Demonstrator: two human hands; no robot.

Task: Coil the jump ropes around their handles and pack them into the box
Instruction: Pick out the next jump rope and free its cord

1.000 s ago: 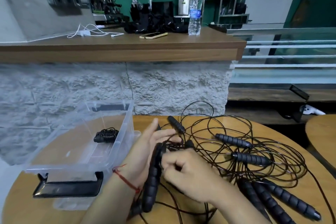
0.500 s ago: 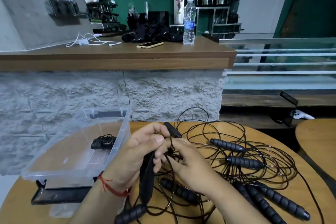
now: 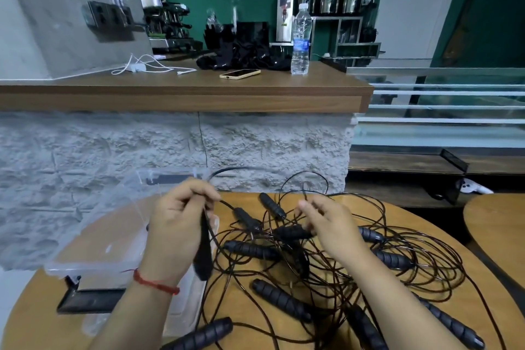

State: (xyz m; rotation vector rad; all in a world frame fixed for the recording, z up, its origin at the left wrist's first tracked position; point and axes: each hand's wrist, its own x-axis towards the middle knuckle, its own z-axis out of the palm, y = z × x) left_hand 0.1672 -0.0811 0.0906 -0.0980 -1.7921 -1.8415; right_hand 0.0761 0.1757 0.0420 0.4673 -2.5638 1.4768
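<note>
Left hand (image 3: 179, 221) clamped on handle (image 3: 204, 247), right hand (image 3: 326, 224) fingers loose, seemingly empty: pull cord (image 3: 224, 203) clear of 3 o'clock pile (image 3: 393, 260), then wind tight.

I can read no text from here. The water bottle (image 3: 300, 40) on the surface (image 3: 184, 86) has a blue label (image 3: 300, 45), its print too blurred; white marks on the black garments (image 3: 241, 55) beside it are illegible.
</note>
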